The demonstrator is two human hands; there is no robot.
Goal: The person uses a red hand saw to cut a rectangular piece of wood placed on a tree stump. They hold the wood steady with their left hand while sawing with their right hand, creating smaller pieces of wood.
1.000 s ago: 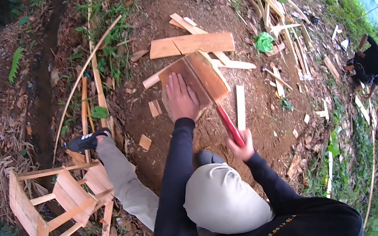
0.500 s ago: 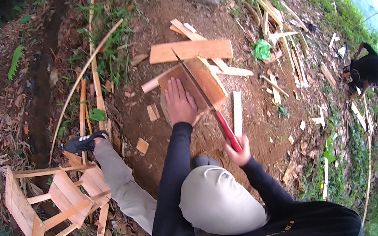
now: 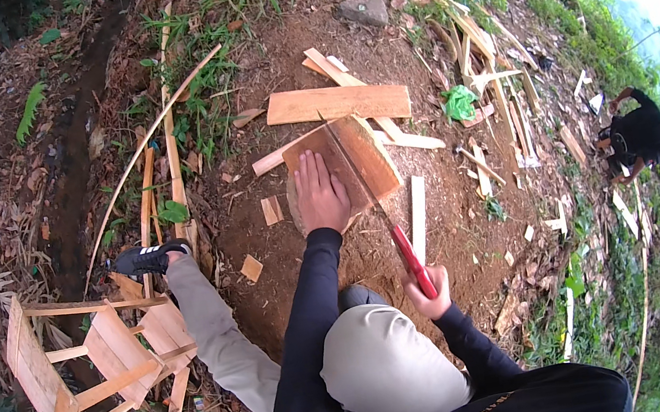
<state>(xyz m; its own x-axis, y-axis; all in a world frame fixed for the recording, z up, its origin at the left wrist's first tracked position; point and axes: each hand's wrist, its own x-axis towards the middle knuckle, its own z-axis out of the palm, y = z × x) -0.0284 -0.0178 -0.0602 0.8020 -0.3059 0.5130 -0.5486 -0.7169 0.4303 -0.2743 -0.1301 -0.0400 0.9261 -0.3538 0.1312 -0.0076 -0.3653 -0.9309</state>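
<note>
My left hand (image 3: pixel 321 194) lies flat on a brown wooden board (image 3: pixel 311 144), its fingers stretched out and pressing down. The board rests on what looks like a chopping block or stump, mostly hidden beneath it. Closed around the red handle of a handsaw (image 3: pixel 412 260) is my right hand (image 3: pixel 430 292), low and to the right of the board. The thin blade runs slantwise up and left across the wood, just right of my left fingers, and its tip reaches past the far edge. A lighter wood surface (image 3: pixel 373 165) shows to the right of the blade.
Beyond the board lie a plank (image 3: pixel 339 103) and crossed wood strips. A hammer (image 3: pixel 480 164) and a green plastic bag (image 3: pixel 459 103) are to the right. A small wooden frame with slats (image 3: pixel 114 351) stands at the left. Another person (image 3: pixel 640 128) bends over at far right.
My right hand has drawn the saw back toward me, down and slightly right, and the blade tip has come nearer the board. My left hand stays flat on the board.
</note>
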